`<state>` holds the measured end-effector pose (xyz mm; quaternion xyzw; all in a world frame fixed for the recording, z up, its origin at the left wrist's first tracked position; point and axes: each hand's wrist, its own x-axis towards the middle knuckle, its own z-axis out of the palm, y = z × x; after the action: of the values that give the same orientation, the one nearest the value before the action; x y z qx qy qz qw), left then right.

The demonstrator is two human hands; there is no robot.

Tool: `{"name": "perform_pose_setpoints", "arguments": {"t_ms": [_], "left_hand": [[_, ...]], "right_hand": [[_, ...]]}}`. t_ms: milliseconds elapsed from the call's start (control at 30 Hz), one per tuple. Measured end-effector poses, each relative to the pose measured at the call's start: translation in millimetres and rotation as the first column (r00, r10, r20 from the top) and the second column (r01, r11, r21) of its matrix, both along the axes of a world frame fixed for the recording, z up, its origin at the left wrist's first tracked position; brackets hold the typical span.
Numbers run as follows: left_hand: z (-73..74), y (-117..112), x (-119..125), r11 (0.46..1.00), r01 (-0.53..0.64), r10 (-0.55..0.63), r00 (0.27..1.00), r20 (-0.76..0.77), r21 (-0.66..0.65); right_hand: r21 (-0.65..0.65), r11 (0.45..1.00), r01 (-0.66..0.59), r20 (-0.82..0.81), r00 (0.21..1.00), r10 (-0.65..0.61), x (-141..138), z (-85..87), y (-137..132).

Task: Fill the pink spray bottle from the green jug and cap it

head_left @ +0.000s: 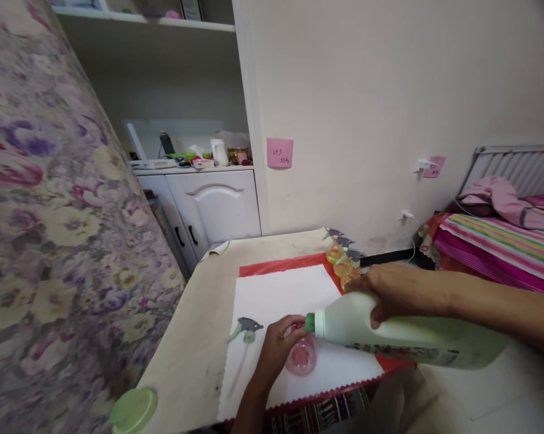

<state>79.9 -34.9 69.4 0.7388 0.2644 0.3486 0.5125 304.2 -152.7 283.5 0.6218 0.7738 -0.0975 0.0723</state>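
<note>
My right hand (392, 292) grips a large pale green jug (408, 334) tipped on its side, its green neck pointing left over a small pink bottle (302, 355). My left hand (278, 349) is closed round that pink bottle, which stands on a white sheet (276, 295) laid over a red mat (281, 264). A grey spray trigger head (247, 328) with its long tube lies on the sheet just left of my left hand. A green cap (134, 410) rests at the table's near left corner.
Three small yellow-orange spray bottles (343, 256) stand at the table's far edge. A floral fabric surface (50, 229) fills the left. White cabinets (213, 205) with clutter lie behind; a bed with striped bedding (502, 241) is at right.
</note>
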Motion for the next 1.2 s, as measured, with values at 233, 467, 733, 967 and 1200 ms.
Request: {"name": "perform_pose_setpoints", "arguments": {"t_ms": [233,467,733,967,1200], "left_hand": [[2.4,-2.2,0.1,1.0,-0.012,0.012,1.0,-0.001,-0.001],[3.9,-1.6,-0.1,1.0,-0.015,0.015,1.0,0.0,0.0],[3.9,-1.8,-0.4,1.0,-0.006,0.006,1.0,-0.005,0.009],[2.5,-1.6,-1.2,1.0,0.009,-0.009,1.0,0.023,-0.01],[1.2,0.2,-0.4,1.0,0.004,-0.004,1.0,0.017,-0.013]], "right_hand": [[-0.027,0.999,0.034,0.022,0.999,-0.033,-2.8,0.7,2.0],[-0.017,0.999,0.028,-0.015,0.999,-0.028,1.0,-2.2,2.9],[-0.024,1.0,0.016,-0.021,1.0,-0.017,0.3,-0.8,3.2],[-0.01,1.0,0.024,-0.01,1.0,-0.024,2.5,-5.0,4.2],[-0.03,0.999,0.025,0.002,1.0,-0.024,-2.4,1.7,1.1]]}}
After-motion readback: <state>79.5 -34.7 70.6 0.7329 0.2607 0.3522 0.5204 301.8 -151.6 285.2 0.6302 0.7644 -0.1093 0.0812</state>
